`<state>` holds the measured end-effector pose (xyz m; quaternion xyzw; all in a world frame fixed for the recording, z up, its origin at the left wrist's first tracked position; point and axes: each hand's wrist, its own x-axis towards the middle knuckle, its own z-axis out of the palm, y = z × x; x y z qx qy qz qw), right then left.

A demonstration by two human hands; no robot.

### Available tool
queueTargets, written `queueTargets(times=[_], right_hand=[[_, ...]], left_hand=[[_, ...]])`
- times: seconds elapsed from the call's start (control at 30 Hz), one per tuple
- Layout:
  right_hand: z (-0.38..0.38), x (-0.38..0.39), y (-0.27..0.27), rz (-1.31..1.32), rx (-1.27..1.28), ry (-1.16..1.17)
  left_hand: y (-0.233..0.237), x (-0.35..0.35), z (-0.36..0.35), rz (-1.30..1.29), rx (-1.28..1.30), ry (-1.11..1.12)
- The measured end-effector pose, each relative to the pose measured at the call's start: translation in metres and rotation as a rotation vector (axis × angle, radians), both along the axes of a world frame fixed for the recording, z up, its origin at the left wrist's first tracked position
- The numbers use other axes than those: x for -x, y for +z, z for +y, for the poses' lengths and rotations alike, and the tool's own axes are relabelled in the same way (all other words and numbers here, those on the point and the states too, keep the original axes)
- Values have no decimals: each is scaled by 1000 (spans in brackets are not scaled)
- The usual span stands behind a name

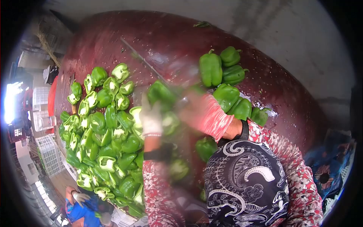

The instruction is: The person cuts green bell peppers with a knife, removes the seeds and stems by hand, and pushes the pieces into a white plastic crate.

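Head view. A maroon tabletop (287, 102), bowed by the lens, ends above in a curved edge, with grey floor (272, 34) beyond. A heap of cut green bell peppers (107, 163) fills its left side; whole green bell peppers (210, 70) lie to the upper right. Between and above these groups runs bare surface dotted with seeds, the widest room for the hands; another stretch lies right of the right sleeve. White plastic crates (50, 155) stand past the left edge, near a blue-clad co-worker (81, 217). Pale marks on a dark object (27, 104) there are too small to read. The left hand (152, 115), white-gloved, reaches forward against a blurred green bell pepper (162, 93) at the heap's right margin; whether its fingers pinch or merely touch cannot be told. The right hand (194, 108), heavily blurred, angles in beside that pepper, its finger state indeterminable. A thin blade (141, 58) extends toward the upper left; its handle is lost in blur.
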<state>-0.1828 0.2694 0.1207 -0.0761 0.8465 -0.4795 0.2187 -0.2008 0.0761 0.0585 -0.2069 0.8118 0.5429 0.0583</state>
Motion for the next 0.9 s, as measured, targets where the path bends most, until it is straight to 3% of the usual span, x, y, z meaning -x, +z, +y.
queueTargets(times=[0.07, 0.13, 0.2, 0.3, 0.37, 0.4, 0.47, 0.5, 0.57, 0.6, 0.63, 0.7, 0.73, 0.77, 0.83, 0.87, 0.9], right_hand=[[-11, 4, 7, -123, 100, -80], [-20, 16, 0, -234, -50, 5], [-34, 21, -41, -226, -111, 65], [-41, 23, -50, -187, -260, 205], [-33, 4, -61, 243, -280, 256], [-23, -4, -70, 242, -288, 254], [-2, -23, -86, 700, -341, 387], [5, -28, -67, 696, -346, 378], [28, -33, 3, 48, 86, -226], [42, -33, 14, 156, -105, -227], [57, -38, 10, 161, -129, -248], [84, -49, -9, 461, -131, -275], [96, -49, -13, 445, 25, -265], [103, -50, -10, 448, 14, -282], [114, -50, 2, 240, 124, -478], [109, -45, 6, -126, 293, -776], [111, -48, 4, -126, 295, -785]], left_hand=[[6, 3, -1, -131, 54, -23], [-14, -1, -6, -69, 43, -15], [-18, 1, -11, 5, 43, -22], [-14, 1, -10, -59, 355, -75], [-7, 9, -8, -56, 399, -80], [-5, 11, -6, -64, 439, -74], [7, 6, -3, -57, 490, -35], [14, 5, -1, -40, 545, 8], [28, 0, 6, -142, 719, 103], [43, 2, 14, -245, 804, 147], [48, 1, 16, -244, 789, 157], [27, 3, 4, 82, 919, 232], [23, 5, 10, 93, 908, 216], [35, 7, 22, 235, 958, 188], [53, 11, 51, 388, 1001, 152], [59, 15, 73, 345, 816, -60], [61, 20, 95, 294, 628, -267]])
